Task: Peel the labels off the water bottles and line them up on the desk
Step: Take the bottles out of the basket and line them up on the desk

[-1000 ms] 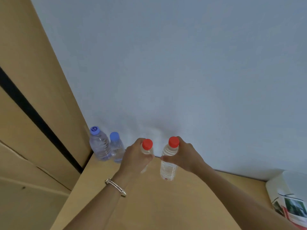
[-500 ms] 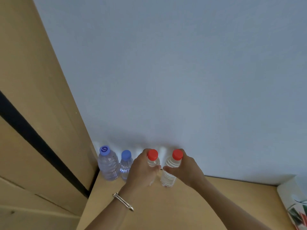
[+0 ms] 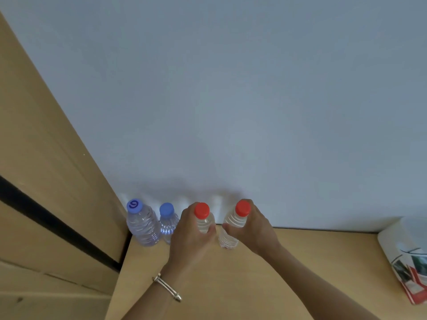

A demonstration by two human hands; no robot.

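Lower centre of the frame, and we have two bottles in play: the left red-cap bottle (image 3: 204,224) wrapped by the left hand (image 3: 191,236), fingers curled round its body just under the cap, and the right red-cap bottle (image 3: 232,227) gripped the same way, high up, by the right hand (image 3: 254,229). Both are near upright with a narrow gap between them, and we see no label on either. To their left the small blue-cap bottle (image 3: 168,225) and the big blue-cap bottle (image 3: 142,227) stand side by side, bare too, so we read this as the row being extended rightward, the high grips good for steering. One base is hidden by the left hand; the other looks down on the desk (image 3: 254,285). That desk is pale wood, the row running along its back edge under a plain grey-white wall (image 3: 231,100). A wooden panel (image 3: 46,158) fills the left, a bracelet (image 3: 167,287) circles the left wrist, and a printed white packet (image 3: 406,250) lies far right.
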